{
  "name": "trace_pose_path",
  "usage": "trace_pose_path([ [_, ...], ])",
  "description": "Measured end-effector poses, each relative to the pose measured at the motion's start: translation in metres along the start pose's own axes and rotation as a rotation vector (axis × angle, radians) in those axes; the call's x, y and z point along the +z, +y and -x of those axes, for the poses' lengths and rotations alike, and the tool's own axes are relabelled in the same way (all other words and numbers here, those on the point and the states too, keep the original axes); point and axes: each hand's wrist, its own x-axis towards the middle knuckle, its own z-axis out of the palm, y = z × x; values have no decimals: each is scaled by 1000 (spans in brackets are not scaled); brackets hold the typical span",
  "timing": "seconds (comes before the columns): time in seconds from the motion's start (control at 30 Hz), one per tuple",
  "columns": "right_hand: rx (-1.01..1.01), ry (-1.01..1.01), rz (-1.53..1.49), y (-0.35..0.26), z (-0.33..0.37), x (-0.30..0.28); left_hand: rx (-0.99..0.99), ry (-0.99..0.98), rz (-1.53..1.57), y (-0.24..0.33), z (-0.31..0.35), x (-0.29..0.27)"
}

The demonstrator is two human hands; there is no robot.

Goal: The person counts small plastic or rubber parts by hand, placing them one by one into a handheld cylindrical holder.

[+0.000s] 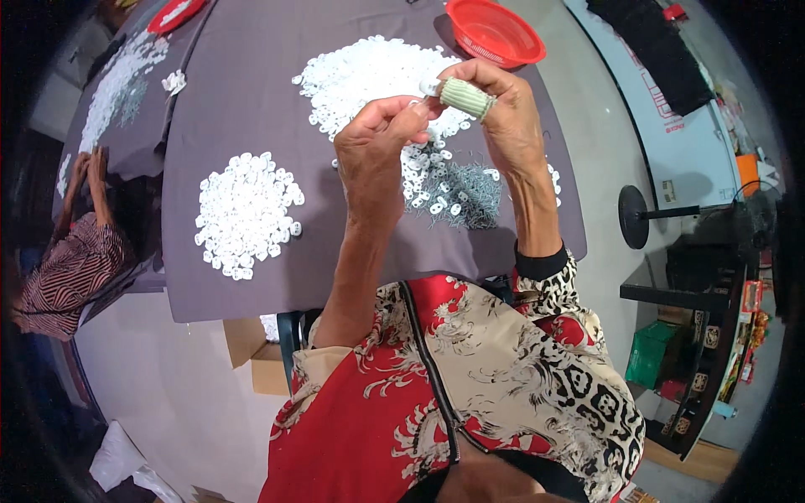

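Above the table my two hands meet, fingertips close together. Between the thumb and fingers of my right hand is a small white plastic piece. A light green ribbed finger cover wraps one of that hand's fingers. My left hand is closed in a pinch beside the piece; what its fingertips grip is too small to make out. Beneath the hands lies a tangle of thin grey-green wire-like bits, with white two-holed pieces scattered over it.
Behind my hands spreads a large heap of white pieces; a smaller heap lies left on the grey tablecloth. A red basket stands at the far right corner. Another person's hands work at the left table. A cardboard box sits below.
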Motion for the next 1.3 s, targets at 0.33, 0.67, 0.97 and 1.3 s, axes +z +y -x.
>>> trace_pose_path([
  [0.33, 5, -6, 98, -2, 0, 1, 4, 10, -15, 0, -2, 2],
  [0.67, 17, -29, 141, -7, 3, 1, 28, -7, 21, -7, -4, -1],
  [0.97, 65, -50, 257, 2, 1, -5, 10, -12, 3, -10, -5, -3],
  [1.3, -45, -101, 337, 12, 4, -11, -67, -6, 22, -5, -8, -3],
])
